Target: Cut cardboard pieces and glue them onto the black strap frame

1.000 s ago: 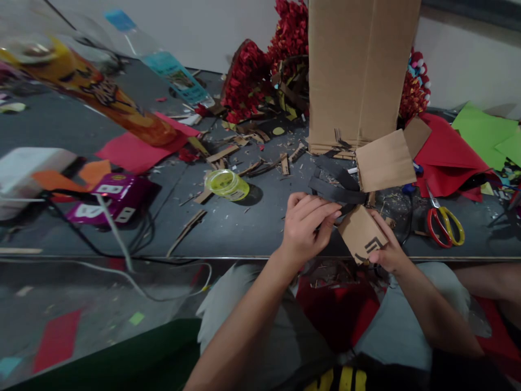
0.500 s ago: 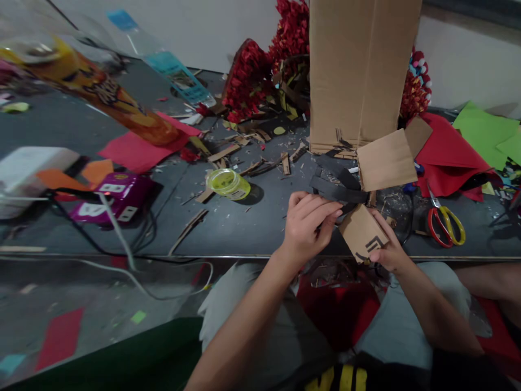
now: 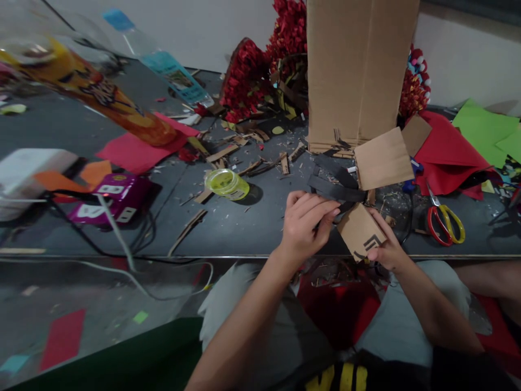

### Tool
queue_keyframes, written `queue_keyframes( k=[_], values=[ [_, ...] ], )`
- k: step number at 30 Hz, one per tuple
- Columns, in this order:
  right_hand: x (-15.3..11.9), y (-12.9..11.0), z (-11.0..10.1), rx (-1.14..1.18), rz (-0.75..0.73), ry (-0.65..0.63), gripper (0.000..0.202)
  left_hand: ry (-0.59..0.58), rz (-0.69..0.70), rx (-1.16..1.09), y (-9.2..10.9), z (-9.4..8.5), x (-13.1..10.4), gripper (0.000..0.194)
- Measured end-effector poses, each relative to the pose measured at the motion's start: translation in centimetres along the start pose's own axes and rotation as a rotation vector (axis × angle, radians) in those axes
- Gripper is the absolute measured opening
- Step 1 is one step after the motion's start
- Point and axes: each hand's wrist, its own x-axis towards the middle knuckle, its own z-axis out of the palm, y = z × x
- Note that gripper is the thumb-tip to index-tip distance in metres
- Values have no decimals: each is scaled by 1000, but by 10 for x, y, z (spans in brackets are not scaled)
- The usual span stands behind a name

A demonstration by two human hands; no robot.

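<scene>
My right hand [image 3: 388, 247] grips a small piece of cardboard [image 3: 359, 231] with black printing on one corner; the thumb lies over its front. To its left, my left hand [image 3: 309, 224] is closed, thumb and fingertips pressed together by the cardboard's left corner. Whatever those fingertips hold is hidden. Just beyond the hands, black strips [image 3: 336, 190] lie in a loose pile on the table. Another plain cardboard square [image 3: 383, 158] rests at an angle behind the printed piece.
A tall cardboard panel [image 3: 358, 70] stands at the back. Left of my hands is an open yellow-green jar [image 3: 227, 184]. Red-and-yellow-handled scissors [image 3: 445, 222] lie to the right, near red sheets [image 3: 451, 155]. A purple power strip [image 3: 109, 201], cables and bottles occupy the left side.
The view has shifted very slightly. Both hands and the printed cardboard piece keep nearly the same pose.
</scene>
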Motion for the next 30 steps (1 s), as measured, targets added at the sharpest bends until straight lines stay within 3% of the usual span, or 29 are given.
queue_keyframes(
  k=[16, 23, 30],
  values=[
    [-1, 0, -1, 10, -1, -47, 72, 6, 6, 18, 1, -1, 1, 7],
    [0, 2, -1, -25, 18, 4, 80, 22, 19, 12, 1, 0, 2, 7],
    [0, 8, -5, -136, -143, 57, 83, 6, 12, 7, 0, 0, 0, 7]
  ],
)
